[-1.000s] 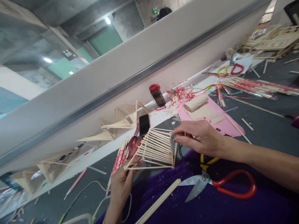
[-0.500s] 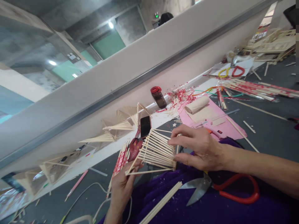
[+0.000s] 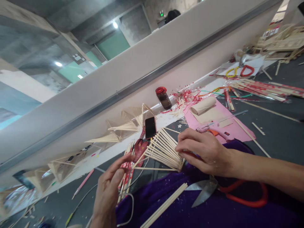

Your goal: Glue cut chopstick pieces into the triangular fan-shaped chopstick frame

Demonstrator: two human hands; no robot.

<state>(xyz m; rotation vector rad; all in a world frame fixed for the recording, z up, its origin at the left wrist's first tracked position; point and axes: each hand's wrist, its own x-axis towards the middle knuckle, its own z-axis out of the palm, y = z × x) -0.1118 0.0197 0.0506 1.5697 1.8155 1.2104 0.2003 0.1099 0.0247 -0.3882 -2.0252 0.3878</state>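
Observation:
A lattice of thin wooden sticks [image 3: 161, 151] is held up in front of me over a purple cloth [image 3: 190, 205]. My right hand [image 3: 204, 150] pinches its right corner, fingers closed on the sticks. My left hand [image 3: 108, 191] is off the lattice, fingers spread, just left of its lower left tip and beside a bundle of red-wrapped chopsticks [image 3: 127, 172]. Red-handled scissors [image 3: 232, 191] lie on the cloth under my right forearm. A pair of loose sticks [image 3: 163, 205] rests on the cloth.
Finished stick fans [image 3: 123, 126] line the white ledge by the wall, with a phone [image 3: 150, 127], a red-lidded jar [image 3: 163, 97], a pink sheet [image 3: 220, 122] with a paper roll and a pink glue gun [image 3: 213, 130]. More wrapped chopsticks [image 3: 263, 87] and scissors [image 3: 239, 71] lie far right.
My left hand has let go of the lattice's lower left corner and dropped away with its fingers open. The lattice has tilted, held by my right hand alone.

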